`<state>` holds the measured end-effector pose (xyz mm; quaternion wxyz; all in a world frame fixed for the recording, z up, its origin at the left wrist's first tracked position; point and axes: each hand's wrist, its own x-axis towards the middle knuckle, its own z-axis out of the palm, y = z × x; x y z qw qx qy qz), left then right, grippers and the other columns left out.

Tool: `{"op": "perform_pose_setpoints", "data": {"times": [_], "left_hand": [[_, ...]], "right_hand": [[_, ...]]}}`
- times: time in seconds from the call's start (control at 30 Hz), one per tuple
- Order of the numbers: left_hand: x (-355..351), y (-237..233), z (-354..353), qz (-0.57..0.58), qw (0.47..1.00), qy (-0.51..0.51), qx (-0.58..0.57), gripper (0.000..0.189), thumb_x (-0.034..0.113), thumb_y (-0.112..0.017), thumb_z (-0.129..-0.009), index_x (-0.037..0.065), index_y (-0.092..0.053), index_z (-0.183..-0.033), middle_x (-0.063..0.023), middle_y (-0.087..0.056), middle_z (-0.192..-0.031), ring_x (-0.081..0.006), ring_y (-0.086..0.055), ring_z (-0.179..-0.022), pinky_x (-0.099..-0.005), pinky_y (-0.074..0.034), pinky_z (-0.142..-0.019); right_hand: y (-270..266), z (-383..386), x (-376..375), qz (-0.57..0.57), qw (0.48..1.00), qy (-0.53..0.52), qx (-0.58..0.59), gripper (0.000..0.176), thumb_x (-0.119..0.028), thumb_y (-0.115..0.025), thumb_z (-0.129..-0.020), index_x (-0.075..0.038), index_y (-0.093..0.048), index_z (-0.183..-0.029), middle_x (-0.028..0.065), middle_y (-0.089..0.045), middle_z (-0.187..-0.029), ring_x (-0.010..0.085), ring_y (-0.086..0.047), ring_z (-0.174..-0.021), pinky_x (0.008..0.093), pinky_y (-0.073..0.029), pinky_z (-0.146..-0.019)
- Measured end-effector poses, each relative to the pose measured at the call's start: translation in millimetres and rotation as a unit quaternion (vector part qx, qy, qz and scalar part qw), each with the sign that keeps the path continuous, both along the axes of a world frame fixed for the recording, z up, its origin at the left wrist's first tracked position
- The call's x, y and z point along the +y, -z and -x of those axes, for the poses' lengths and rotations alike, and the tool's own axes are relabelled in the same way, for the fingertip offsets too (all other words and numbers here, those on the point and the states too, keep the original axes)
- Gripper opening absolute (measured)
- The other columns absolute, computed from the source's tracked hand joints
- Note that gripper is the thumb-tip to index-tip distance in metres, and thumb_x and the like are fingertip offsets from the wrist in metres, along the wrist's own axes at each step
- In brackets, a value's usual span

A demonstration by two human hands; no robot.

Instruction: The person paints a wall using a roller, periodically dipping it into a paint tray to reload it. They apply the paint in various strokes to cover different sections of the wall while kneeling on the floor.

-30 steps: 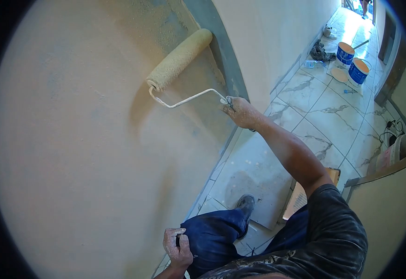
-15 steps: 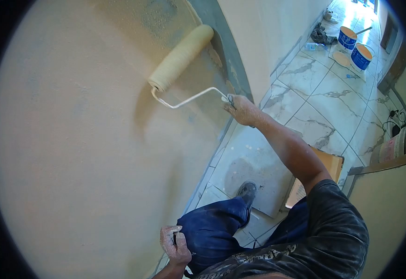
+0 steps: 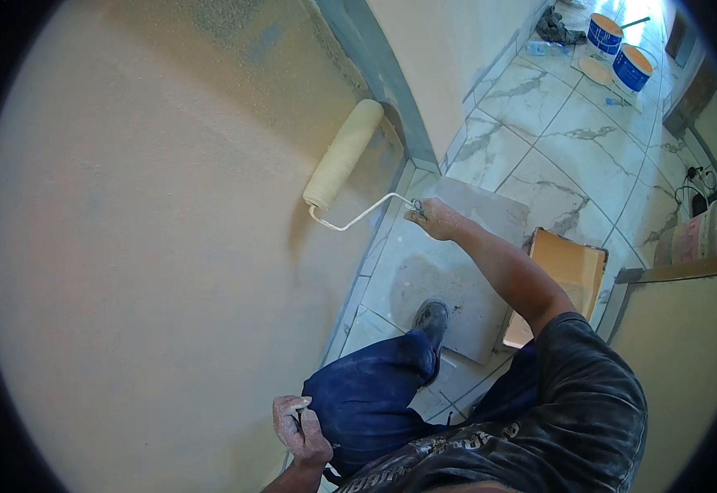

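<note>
My right hand (image 3: 435, 219) is closed around the handle of a paint roller, its arm stretched forward. The long cream roller sleeve (image 3: 344, 154) lies against the wall (image 3: 169, 271), slanting up to the right near the wall's grey border. A bent white wire frame (image 3: 358, 218) joins the sleeve to my grip. My left hand (image 3: 301, 431) is low beside my left thigh, close to the wall, with dusty fingers curled in toward the thumb. A dark spot shows between them, and I cannot tell whether it is a held thing.
A paint tray (image 3: 570, 259) with orange-beige paint lies right of my foot. A grey board (image 3: 465, 271) lies under my shoe (image 3: 431, 322) on marble-look tiles. Two paint buckets (image 3: 631, 70) (image 3: 604, 37) stand farther off, near a dark bag (image 3: 557, 26). Another bucket (image 3: 707, 234) stands at the right.
The roller has moved down the wall and slightly right, with my right hand lower. The view has shifted so more of the tray and board shows. My left hand keeps its pose.
</note>
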<state>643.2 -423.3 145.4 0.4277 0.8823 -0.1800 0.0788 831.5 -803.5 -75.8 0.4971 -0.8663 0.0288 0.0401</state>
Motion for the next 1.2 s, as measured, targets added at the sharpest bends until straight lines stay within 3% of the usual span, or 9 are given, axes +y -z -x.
{"op": "perform_pose_setpoints", "data": {"times": [0.2, 0.4, 0.57, 0.63, 0.87, 1.2], "left_hand": [[2, 0, 0, -0.016, 1.0, 0.001, -0.006, 0.011, 0.007, -0.045, -0.089, 0.0, -0.052, -0.092, -0.0106, -0.048, -0.091, -0.0193, -0.047, -0.084, -0.0332, -0.04, -0.078], [3, 2, 0, -0.012, 1.0, 0.001, -0.009, 0.011, 0.008, -0.044, -0.089, 0.0, -0.052, -0.093, -0.0107, -0.049, -0.091, -0.0194, -0.047, -0.084, -0.0332, -0.04, -0.079], [5, 3, -1, -0.019, 1.0, 0.001, -0.002, 0.011, 0.008, -0.044, -0.089, 0.0, -0.052, -0.091, -0.0105, -0.049, -0.09, -0.0192, -0.047, -0.083, -0.033, -0.04, -0.078], [3, 5, -3, -0.009, 1.0, -0.016, -0.011, 0.014, 0.01, -0.05, -0.083, -0.001, -0.055, -0.091, -0.0156, -0.053, -0.088, -0.0261, -0.052, -0.08, -0.0387, -0.043, -0.074], [-11, -5, -21, -0.003, 1.0, 0.015, -0.019, 0.013, 0.009, -0.05, -0.084, -0.001, -0.054, -0.09, -0.0143, -0.051, -0.088, -0.0245, -0.05, -0.08, -0.0378, -0.042, -0.073], [-15, 5, -55, 0.017, 0.996, 0.086, -0.003, 0.014, 0.011, -0.048, -0.088, 0.002, -0.054, -0.096, -0.0123, -0.052, -0.093, -0.0209, -0.049, -0.086, -0.0331, -0.042, -0.077]], "right_hand": [[42, 15, -5, 0.02, 0.999, -0.004, 0.035, 0.046, -0.043, -0.057, -0.096, 0.003, -0.059, -0.102, 0.0298, -0.064, -0.092, 0.0472, -0.06, -0.09, 0.0494, -0.047, -0.08], [97, 28, -2, 0.046, 0.998, 0.018, 0.024, 0.047, -0.043, -0.058, -0.096, 0.004, -0.059, -0.099, 0.0303, -0.063, -0.09, 0.0478, -0.06, -0.09, 0.0521, -0.046, -0.079], [85, 21, -9, 0.069, 0.997, 0.007, 0.02, 0.05, -0.045, -0.057, -0.096, 0.004, -0.06, -0.106, 0.0305, -0.063, -0.089, 0.048, -0.061, -0.089, 0.0516, -0.047, -0.078], [71, 15, -11, 0.069, 0.997, 0.004, 0.03, 0.05, -0.045, -0.057, -0.096, 0.004, -0.06, -0.107, 0.0304, -0.063, -0.087, 0.048, -0.061, -0.088, 0.0516, -0.047, -0.077], [29, -5, -17, 0.049, 0.998, 0.012, -0.026, 0.049, -0.044, -0.057, -0.095, 0.004, -0.059, -0.103, 0.0302, -0.062, -0.083, 0.049, -0.061, -0.083, 0.0524, -0.047, -0.075], [81, 11, -19, 0.087, 0.995, 0.033, 0.036, 0.048, -0.047, -0.057, -0.095, 0.0, -0.062, -0.105, 0.0262, -0.067, -0.09, 0.0457, -0.063, -0.088, 0.0513, -0.048, -0.078]]}}
